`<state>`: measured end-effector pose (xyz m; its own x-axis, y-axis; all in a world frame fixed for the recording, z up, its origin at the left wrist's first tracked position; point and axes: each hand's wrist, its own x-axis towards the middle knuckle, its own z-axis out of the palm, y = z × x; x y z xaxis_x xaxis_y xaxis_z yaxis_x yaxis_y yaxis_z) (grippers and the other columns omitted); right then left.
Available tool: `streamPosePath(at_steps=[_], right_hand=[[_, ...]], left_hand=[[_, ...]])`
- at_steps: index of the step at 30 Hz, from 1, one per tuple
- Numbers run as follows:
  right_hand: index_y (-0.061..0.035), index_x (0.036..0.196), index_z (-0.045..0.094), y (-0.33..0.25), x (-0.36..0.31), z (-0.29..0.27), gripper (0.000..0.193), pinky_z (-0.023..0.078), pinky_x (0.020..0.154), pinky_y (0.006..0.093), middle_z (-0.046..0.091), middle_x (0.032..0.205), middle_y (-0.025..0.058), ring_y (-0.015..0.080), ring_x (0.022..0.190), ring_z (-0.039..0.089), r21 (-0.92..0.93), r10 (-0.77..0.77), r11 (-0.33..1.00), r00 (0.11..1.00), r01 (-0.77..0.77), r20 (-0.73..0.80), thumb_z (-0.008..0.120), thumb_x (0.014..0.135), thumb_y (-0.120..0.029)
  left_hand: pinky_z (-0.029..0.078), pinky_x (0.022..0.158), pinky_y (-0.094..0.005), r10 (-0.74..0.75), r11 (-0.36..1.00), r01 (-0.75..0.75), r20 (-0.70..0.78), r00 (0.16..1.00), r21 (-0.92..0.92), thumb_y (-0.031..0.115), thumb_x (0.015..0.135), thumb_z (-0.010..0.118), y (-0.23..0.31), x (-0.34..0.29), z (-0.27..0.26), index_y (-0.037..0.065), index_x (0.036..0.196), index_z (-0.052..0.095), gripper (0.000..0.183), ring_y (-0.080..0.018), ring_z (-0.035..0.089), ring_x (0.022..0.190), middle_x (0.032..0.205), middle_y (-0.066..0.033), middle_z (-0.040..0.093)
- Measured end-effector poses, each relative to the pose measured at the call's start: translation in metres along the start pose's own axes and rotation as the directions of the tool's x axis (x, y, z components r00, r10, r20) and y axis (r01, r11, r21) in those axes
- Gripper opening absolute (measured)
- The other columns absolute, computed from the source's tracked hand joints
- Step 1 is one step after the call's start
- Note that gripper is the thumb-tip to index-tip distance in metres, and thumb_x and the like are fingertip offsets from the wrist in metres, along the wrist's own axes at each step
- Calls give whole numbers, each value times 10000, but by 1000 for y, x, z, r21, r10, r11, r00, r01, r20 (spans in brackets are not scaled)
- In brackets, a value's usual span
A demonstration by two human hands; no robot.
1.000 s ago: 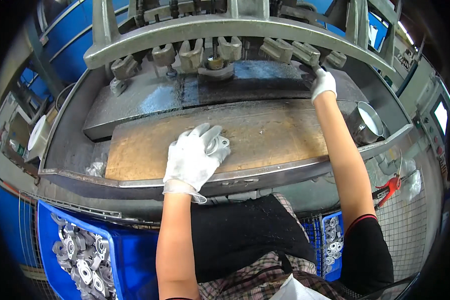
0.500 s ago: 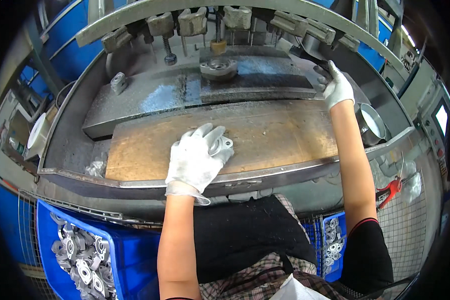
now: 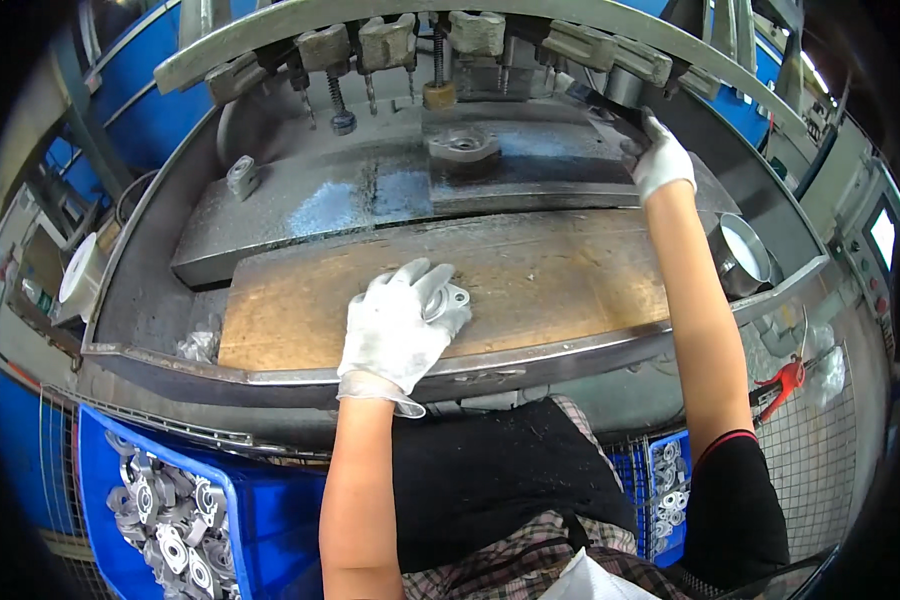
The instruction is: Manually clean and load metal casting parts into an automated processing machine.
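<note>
My left hand (image 3: 395,330), in a white glove, rests over the wooden board with its fingers curled round a small silver metal flange casting (image 3: 457,300). One eared end with a hole shows beside the fingers; the palm hides the rest. Out at the far right, my right hand (image 3: 664,162), also gloved and with darkened fingertips, is closed at the end of a dark bar-like handle (image 3: 610,108). The handle's far end lies under the drill heads. A dark round fixture (image 3: 464,146) sits on the steel plate (image 3: 540,190) between the hands and the drills.
Drill heads (image 3: 386,45) with bits and a spring hang overhead. A loose casting (image 3: 241,178) stands at left. A metal pot (image 3: 740,252) of whitish liquid is at right. Blue bins of castings (image 3: 173,545) (image 3: 668,490) sit below the tray's rim (image 3: 530,372). A red-handled tool (image 3: 785,385) hangs at right.
The fixture and its plate have shifted right. My right hand has moved slightly up and left and closed more on the handle. My left hand keeps hold of the casting.
</note>
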<state>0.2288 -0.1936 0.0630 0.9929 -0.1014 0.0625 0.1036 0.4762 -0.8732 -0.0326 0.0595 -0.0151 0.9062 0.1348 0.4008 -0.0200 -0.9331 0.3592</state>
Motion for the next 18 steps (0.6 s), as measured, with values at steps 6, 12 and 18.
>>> streamPosePath(at_steps=[6, 12, 18], right_hand=[[-116, 1170, 572, -5, -19, -18, 318, 435, 600, 307, 706, 955, 92, 167, 654, 564, -64, -120, 989, 981, 131, 152, 573, 939, -334], [-112, 1179, 611, 14, -15, 48, 321, 455, 560, 313, 707, 993, 67, 171, 659, 583, -106, -149, 982, 987, 155, 63, 594, 934, -319], [-111, 1164, 591, 29, -22, 40, 296, 464, 602, 320, 686, 992, 87, 199, 652, 592, -44, -89, 995, 991, 93, 98, 557, 953, -314]], left_hand=[[440, 982, -417, 2, 1000, -2, 13, 1000, -6, 394, 790, 673, 4, 2, 1, 145, 1185, 652, 467, -297, 558, 1163, 1266, -99, 603], [438, 983, -420, -14, 1000, 14, 42, 999, -12, 414, 793, 672, 5, 3, -1, 149, 1204, 640, 490, -302, 549, 1174, 1273, -94, 598], [421, 984, -445, -4, 999, 2, 34, 999, 47, 452, 820, 631, 1, 1, 4, 191, 1226, 618, 483, -280, 530, 1187, 1306, -68, 570]])
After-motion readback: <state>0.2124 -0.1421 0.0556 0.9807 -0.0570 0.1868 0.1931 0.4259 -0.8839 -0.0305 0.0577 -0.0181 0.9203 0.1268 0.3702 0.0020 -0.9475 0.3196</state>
